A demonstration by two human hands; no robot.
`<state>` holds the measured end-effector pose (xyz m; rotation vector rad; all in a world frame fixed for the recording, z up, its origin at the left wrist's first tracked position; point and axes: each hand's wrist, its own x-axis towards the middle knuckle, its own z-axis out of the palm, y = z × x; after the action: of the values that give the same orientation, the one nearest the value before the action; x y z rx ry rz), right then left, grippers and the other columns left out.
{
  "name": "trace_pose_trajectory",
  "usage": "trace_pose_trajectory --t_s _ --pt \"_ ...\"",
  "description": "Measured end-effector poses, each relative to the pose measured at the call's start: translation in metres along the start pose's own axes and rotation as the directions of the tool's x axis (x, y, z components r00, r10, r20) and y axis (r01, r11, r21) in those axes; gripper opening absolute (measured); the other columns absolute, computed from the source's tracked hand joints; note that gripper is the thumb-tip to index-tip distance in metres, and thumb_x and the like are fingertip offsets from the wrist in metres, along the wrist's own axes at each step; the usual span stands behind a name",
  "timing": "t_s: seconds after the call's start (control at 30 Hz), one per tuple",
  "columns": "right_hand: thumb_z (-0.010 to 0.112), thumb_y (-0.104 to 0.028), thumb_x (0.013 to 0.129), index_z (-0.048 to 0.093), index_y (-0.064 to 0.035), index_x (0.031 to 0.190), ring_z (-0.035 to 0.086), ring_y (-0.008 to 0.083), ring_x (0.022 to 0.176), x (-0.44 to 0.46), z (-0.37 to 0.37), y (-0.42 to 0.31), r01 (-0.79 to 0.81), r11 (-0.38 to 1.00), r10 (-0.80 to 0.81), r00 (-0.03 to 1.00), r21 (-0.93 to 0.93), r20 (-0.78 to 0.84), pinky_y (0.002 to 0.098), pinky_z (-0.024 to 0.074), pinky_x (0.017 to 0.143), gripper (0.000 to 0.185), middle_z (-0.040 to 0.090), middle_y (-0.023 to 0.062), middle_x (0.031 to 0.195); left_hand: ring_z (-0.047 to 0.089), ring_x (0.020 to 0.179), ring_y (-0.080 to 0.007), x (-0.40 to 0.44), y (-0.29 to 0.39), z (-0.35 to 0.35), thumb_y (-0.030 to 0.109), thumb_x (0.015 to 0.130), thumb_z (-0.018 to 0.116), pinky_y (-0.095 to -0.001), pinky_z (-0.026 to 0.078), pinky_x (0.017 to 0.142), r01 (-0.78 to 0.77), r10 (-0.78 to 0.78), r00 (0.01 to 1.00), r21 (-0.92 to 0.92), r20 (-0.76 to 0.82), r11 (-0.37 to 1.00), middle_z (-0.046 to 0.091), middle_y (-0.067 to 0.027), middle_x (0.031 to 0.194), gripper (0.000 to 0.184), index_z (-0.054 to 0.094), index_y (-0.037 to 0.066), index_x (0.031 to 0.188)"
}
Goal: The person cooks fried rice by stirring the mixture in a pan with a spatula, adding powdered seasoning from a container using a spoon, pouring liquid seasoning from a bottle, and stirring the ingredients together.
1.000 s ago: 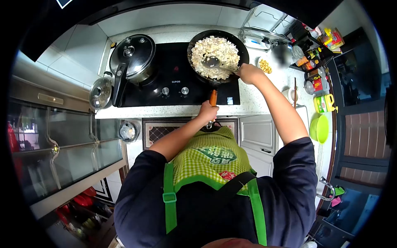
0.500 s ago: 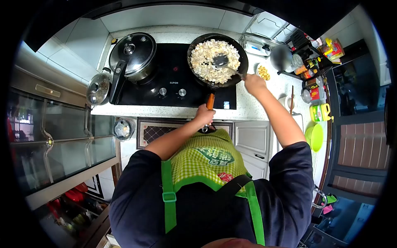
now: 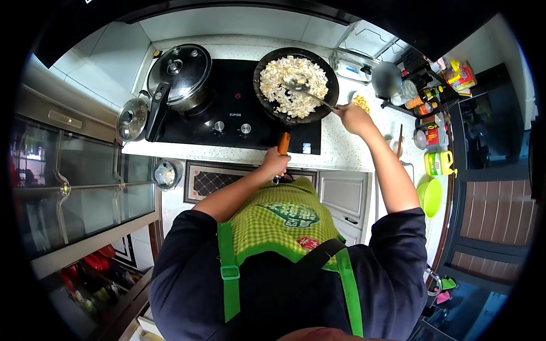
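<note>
A dark wok (image 3: pixel 265 105) sits on the right side of the black cooktop (image 3: pixel 227 133), holding pale, chopped food (image 3: pixel 277 74). My left hand (image 3: pixel 274 163) is closed around the wok's wooden handle (image 3: pixel 284 143). My right hand (image 3: pixel 355 119) grips the handle of a spatula (image 3: pixel 321 101), whose dark head rests in the food near the wok's middle. Just beyond my right hand, on the counter, is a small white dish holding yellow pieces (image 3: pixel 361 103), partly hidden by that hand.
A lidded pressure cooker (image 3: pixel 181 77) occupies the left of the cooktop, beside a glass lid (image 3: pixel 133 119). Bottles and seasonings (image 3: pixel 424 102) line the right wall. A yellow oil jug (image 3: pixel 439 163) and a green bowl (image 3: pixel 430 198) are farther down the right counter.
The spatula's head has shifted slightly left and now sits lower in the food, partly covered. Both hands keep their grips. The whole view has shifted a little.
</note>
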<state>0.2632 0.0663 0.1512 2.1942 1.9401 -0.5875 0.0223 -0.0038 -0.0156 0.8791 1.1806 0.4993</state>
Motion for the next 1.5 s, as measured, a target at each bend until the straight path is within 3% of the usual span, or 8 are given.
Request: trace_pose_trajectory --t_s 0.27,0.47,0.63,0.77,0.87,1.1,1.23,1.5 --pt "0.042 -0.018 0.090 0.064 -0.0033 0.099 0.063 0.0318 0.096 0.023 0.021 -0.023 -0.041 0.981 0.031 0.998 -0.192 -0.058 0.0403 0.0505 0.082 0.028 0.065 0.0210 0.100 0.049 0.042 -0.0127 -0.006 0.005 0.002 0.009 0.077 0.062 -0.0292 0.040 0.035 -0.027 0.028 1.000 0.043 -0.013 0.999 0.050 -0.0030 0.057 0.016 0.048 0.005 0.080" --pt "0.045 -0.027 0.092 0.065 -0.0081 0.105 0.062 0.0334 0.096 -0.005 0.010 -0.034 0.111 0.992 -0.110 0.994 -0.060 0.012 0.0417 0.0496 0.083 0.030 0.065 0.0168 0.101 0.049 0.042 -0.0131 -0.005 0.005 0.002 0.010 0.078 0.062 -0.0300 0.041 0.035 -0.018 0.018 1.000 0.029 0.003 0.999 0.050 -0.0034 0.057 0.015 0.048 0.005 0.080" --pt "0.041 -0.025 0.092 0.066 -0.0067 0.099 0.065 0.0318 0.091 0.032 0.015 -0.018 -0.068 0.976 0.045 0.993 -0.209 -0.111 0.0419 0.0511 0.080 0.031 0.066 0.0186 0.098 0.049 0.041 -0.0131 -0.008 0.009 0.006 0.010 0.077 0.063 -0.0300 0.041 0.035 0.012 -0.012 0.999 0.000 -0.043 1.000 0.050 -0.0033 0.057 0.015 0.049 0.005 0.078" --pt "0.046 -0.029 0.091 0.065 -0.0105 0.105 0.063 0.0341 0.092 0.026 -0.002 -0.007 0.019 1.000 -0.019 0.983 -0.001 -0.182 0.0428 0.0504 0.079 0.030 0.065 0.0168 0.101 0.050 0.042 -0.0135 -0.006 0.003 0.004 0.010 0.077 0.062 -0.0297 0.042 0.036 0.006 -0.004 1.000 0.046 -0.029 0.999 0.050 -0.0042 0.058 0.017 0.047 0.003 0.082" --pt "0.044 -0.035 0.093 0.062 -0.0090 0.112 0.061 0.0377 0.094 0.073 0.043 -0.003 0.099 0.984 -0.097 0.995 0.149 -0.021 0.0449 0.0478 0.081 0.037 0.063 0.0227 0.099 0.051 0.043 -0.0139 -0.008 0.002 0.008 0.010 0.077 0.061 -0.0295 0.042 0.035 0.001 -0.001 1.000 0.024 -0.007 1.000 0.050 -0.0052 0.058 0.019 0.046 0.001 0.086" --pt "0.044 -0.019 0.088 0.063 -0.0033 0.104 0.062 0.0336 0.099 0.019 -0.017 -0.044 0.062 0.981 -0.045 0.995 -0.186 0.093 0.0430 0.0496 0.083 0.029 0.063 0.0195 0.108 0.052 0.043 -0.0136 -0.014 0.011 0.010 0.011 0.078 0.062 -0.0290 0.041 0.036 0.011 -0.009 0.999 0.056 -0.038 0.998 0.052 -0.0037 0.058 0.016 0.049 0.003 0.081" --pt "0.044 -0.017 0.088 0.065 -0.0051 0.102 0.064 0.0330 0.094 0.039 0.010 -0.052 0.023 0.969 -0.036 0.998 -0.245 -0.046 0.0425 0.0512 0.079 0.028 0.065 0.0185 0.103 0.052 0.042 -0.0135 -0.011 0.010 0.010 0.011 0.078 0.062 -0.0287 0.041 0.035 0.011 -0.010 0.999 0.026 -0.047 1.000 0.051 -0.0037 0.057 0.015 0.049 0.004 0.080" --pt "0.045 -0.024 0.089 0.064 -0.0038 0.102 0.063 0.0340 0.096 0.029 0.020 -0.032 0.080 0.983 -0.075 0.997 -0.164 0.037 0.0428 0.0499 0.082 0.031 0.066 0.0182 0.100 0.050 0.042 -0.0127 -0.008 0.003 0.014 0.012 0.078 0.062 -0.0286 0.041 0.036 -0.016 0.015 0.999 -0.026 -0.039 1.000 0.050 -0.0032 0.058 0.016 0.049 0.004 0.081"
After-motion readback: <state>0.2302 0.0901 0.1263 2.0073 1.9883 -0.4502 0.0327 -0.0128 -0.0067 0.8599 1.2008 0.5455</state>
